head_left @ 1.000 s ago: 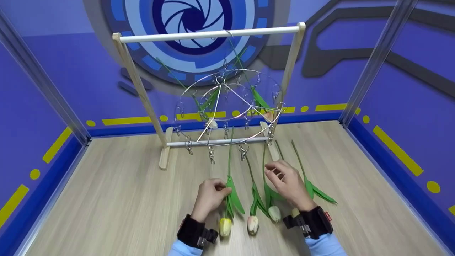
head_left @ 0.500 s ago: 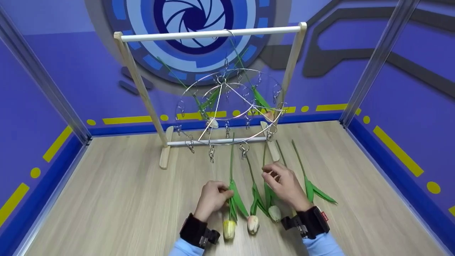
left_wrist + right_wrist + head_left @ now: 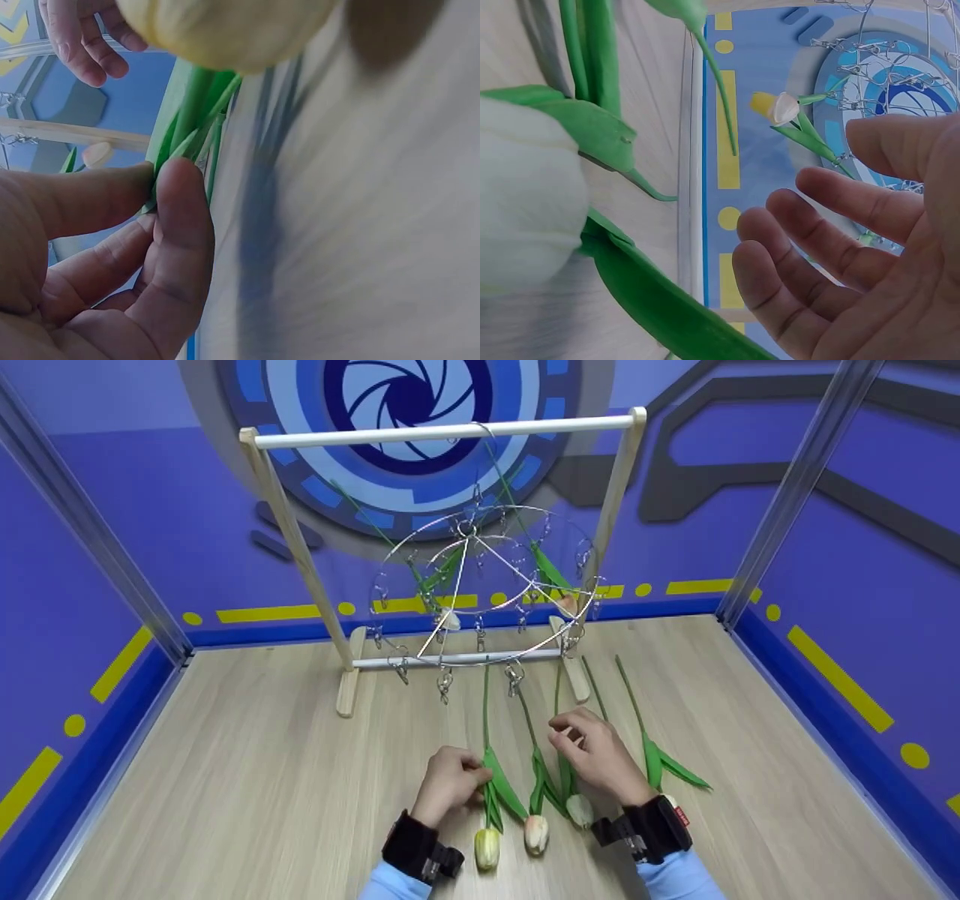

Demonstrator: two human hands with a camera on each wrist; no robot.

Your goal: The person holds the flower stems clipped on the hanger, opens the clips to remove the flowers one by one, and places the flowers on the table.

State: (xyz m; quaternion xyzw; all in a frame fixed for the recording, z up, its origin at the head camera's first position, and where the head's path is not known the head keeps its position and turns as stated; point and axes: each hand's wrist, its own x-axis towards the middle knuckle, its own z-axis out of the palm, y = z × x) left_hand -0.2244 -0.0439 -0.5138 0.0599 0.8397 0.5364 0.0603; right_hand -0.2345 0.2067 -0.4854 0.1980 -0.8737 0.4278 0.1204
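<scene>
Yellow tulip (image 3: 487, 849), its leaves (image 3: 505, 786) pinched in left hand (image 3: 448, 780).

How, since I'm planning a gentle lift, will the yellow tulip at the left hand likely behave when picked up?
The yellow tulip is probably light, given its slim stem. The bulky bloom at one end, clear of the pinching left hand, may dip. The thin leaves might flex.
</scene>
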